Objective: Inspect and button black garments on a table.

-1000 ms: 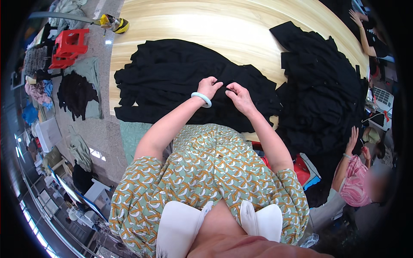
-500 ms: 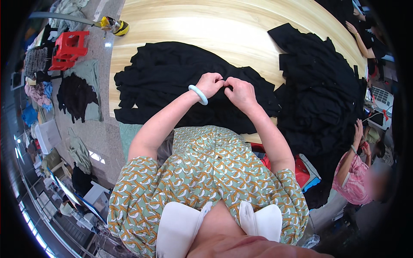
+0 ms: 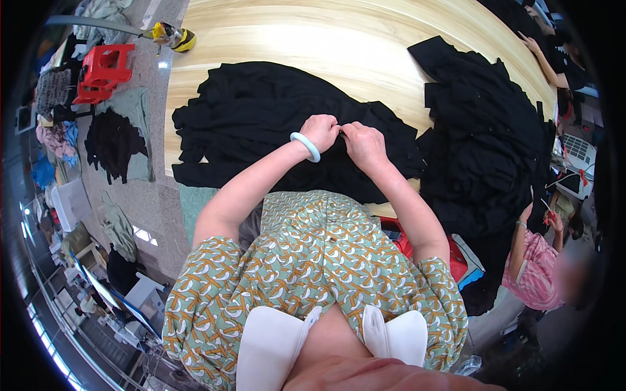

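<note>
A long black garment (image 3: 261, 98) lies spread across the light wooden table in front of me, its cloth rumpled in soft folds. Over its middle, my left hand (image 3: 321, 133), with a pale bangle at the wrist, is closed with thumb and forefinger pinched together. My right hand (image 3: 365, 143) is closed in the same way, fingertips nearly touching the left's. Both seem to pinch a small bit of the black cloth; its exact part is hidden by the fingers.
A heap of black garments (image 3: 482, 143) covers the table's right side. A person in pink (image 3: 535, 267) works beside it; another person's arm (image 3: 548, 65) reaches in at far right. Red stools (image 3: 104, 68) stand on the floor at left. A taped pole end (image 3: 175, 39) juts near the table corner.
My hands have shifted slightly, the left a little rightward and down, still pinched together. The pink-clad person's hand has drawn down from the heap.
</note>
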Motion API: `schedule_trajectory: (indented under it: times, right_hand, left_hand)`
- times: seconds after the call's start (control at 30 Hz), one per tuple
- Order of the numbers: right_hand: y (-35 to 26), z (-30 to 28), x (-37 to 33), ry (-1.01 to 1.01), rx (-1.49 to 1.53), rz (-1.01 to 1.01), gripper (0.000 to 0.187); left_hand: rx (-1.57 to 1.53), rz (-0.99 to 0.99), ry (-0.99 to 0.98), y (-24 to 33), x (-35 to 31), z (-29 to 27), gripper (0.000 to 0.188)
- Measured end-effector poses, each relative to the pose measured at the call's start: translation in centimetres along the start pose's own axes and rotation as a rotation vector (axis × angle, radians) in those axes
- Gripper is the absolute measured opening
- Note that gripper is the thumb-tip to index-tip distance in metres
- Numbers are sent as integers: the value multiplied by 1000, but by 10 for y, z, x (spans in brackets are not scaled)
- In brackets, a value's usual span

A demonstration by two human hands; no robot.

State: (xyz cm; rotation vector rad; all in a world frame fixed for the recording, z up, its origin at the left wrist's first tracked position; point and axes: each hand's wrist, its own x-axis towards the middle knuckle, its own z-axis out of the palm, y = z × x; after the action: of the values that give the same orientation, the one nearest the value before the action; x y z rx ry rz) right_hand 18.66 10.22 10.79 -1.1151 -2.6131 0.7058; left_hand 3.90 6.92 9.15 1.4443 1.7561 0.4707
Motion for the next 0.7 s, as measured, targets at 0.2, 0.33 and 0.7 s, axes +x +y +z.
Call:
schedule_trajectory:
  times: [0.2, 0.33, 0.7]
  right_hand:
    - [1, 2, -1, -19, 12, -1, 7]
    - [2, -1, -1, -83, 7, -9, 6]
    - [7, 0, -5, -34, 3, -37, 6]
  left_hand:
    - [29, 25, -66, 2, -9, 1, 19]
    - [30, 132, -10, 0, -16, 1, 16]
    - [84, 152, 166, -3, -20, 33, 8]
